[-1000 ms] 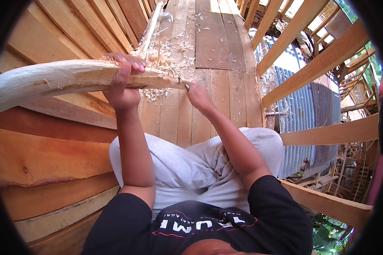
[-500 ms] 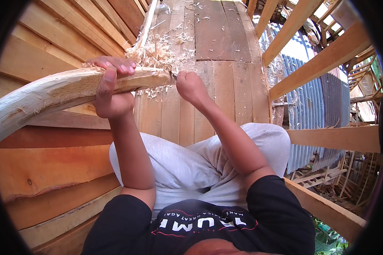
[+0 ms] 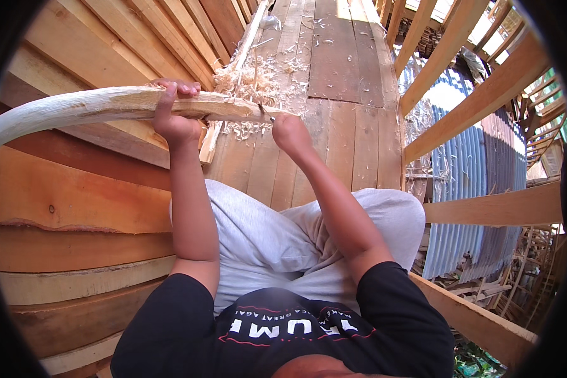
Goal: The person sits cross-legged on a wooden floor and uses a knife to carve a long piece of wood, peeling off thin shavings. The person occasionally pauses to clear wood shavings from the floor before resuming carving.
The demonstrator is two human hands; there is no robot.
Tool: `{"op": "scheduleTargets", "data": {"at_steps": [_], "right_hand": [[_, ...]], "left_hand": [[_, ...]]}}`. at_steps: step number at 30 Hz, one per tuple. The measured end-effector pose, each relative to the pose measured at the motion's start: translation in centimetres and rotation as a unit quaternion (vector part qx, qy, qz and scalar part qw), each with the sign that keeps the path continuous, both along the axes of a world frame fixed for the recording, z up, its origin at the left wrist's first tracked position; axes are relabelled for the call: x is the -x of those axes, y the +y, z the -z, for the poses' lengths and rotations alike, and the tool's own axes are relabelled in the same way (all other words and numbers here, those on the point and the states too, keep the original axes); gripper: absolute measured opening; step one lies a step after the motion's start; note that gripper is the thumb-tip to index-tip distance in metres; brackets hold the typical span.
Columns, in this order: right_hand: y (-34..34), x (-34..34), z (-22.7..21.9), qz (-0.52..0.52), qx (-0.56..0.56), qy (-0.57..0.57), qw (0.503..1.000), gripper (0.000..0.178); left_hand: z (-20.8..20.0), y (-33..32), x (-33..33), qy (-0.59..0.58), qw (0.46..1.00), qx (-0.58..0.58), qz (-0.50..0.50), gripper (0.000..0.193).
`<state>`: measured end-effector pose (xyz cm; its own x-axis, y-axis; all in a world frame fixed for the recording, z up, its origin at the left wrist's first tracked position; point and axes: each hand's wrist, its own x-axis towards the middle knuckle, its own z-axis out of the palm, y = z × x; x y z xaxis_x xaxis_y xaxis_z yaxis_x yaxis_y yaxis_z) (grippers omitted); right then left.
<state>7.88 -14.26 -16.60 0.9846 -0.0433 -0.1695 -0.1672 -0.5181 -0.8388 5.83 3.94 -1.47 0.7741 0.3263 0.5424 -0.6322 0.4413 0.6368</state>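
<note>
A long, curved, peeled wooden pole [image 3: 116, 104] comes in from the left rim and ends in front of me. My left hand [image 3: 177, 116] is closed round its middle, thumb on the near side and fingertips over the top. At the pole's pale right end, my right hand [image 3: 290, 133] makes a fist on a small knife [image 3: 273, 118]. Only a bit of its dark metal shows; the handle is hidden inside the fist. The blade touches or lies very close to the wood; I cannot tell which.
Curled shavings [image 3: 255, 85] lie heaped on the plank floor [image 3: 340, 138] beyond the pole. A board wall [image 3: 75, 195] stands close on my left, with a wooden strip [image 3: 249, 38] along its foot. Wooden rails [image 3: 491, 205] run on my right, with corrugated metal sheets [image 3: 450, 157] outside.
The view has shifted, and the pole lies more level in it. My right fist and the knife sit a little farther right. Both hands keep their hold.
</note>
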Motion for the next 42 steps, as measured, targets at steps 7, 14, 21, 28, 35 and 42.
{"op": "scheduleTargets", "data": {"at_steps": [7, 14, 21, 28, 35, 42], "right_hand": [[-3.4, -0.8, 3.3, 0.028, 0.021, -0.016, 0.999, 0.052], [-1.7, 0.1, -0.4, 0.036, -0.034, 0.049, 0.998, 0.056], [-4.2, -2.8, 5.9, 0.061, -0.077, 0.089, 0.991, 0.054], [0.5, -0.1, -2.0, 0.03, -0.046, 0.046, 0.997, 0.054], [-7.2, -2.8, 9.4, -0.042, 0.106, 0.035, 0.993, 0.046], [0.6, -0.8, -3.3, -0.009, -0.065, 0.012, 0.998, 0.052]], "left_hand": [[-1.1, -4.9, 1.6, -0.038, 0.997, -0.036, 0.049, 0.016], [-1.7, -5.2, -1.0, -0.026, 0.998, -0.053, 0.035, 0.017], [-3.1, -6.2, -2.4, -0.017, 0.997, -0.072, -0.014, 0.014], [-1.9, -3.1, -2.5, 0.013, 0.998, -0.062, -0.016, 0.016], [-2.2, -4.7, -1.9, -0.035, 0.997, -0.044, 0.051, 0.015], [-1.8, -3.6, -1.7, -0.006, 1.0, -0.023, -0.014, 0.013]]}}
